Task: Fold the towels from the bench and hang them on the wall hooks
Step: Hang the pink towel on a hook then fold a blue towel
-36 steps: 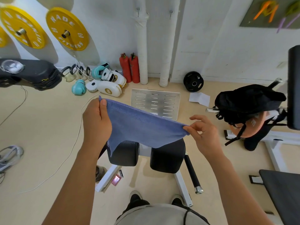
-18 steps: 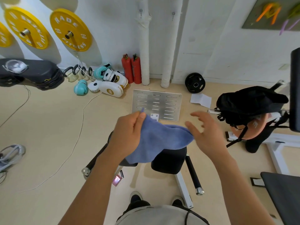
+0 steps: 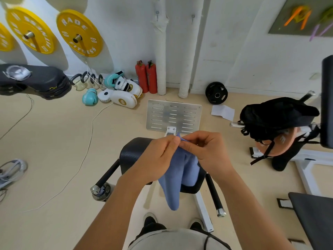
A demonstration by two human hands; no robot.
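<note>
A: Where do the hands stand?

B: The left hand (image 3: pixel 158 157) and the right hand (image 3: pixel 207 152) meet in front of the chest, thumbs and fingertips touching; both pinch the top corners of the blue towel (image 3: pixel 177 181) together; wrists are bent inward, forearms coming up from the bottom of the view.

A: And the towel itself?

B: It hangs doubled from that pinch, held in the air above the black padded desk (image 3: pixel 131 154); its lower end droops free, near the person's shoes.

A: How far along, then?

B: I judge it early; one fold in half looks just made, the towel is not yet neat or compact; the two wall hooks (image 3: pixel 157 13) up by the white pipes carry nothing; hanging is all still to do; I see no other towel on the desk, though part of it is hidden.
</note>
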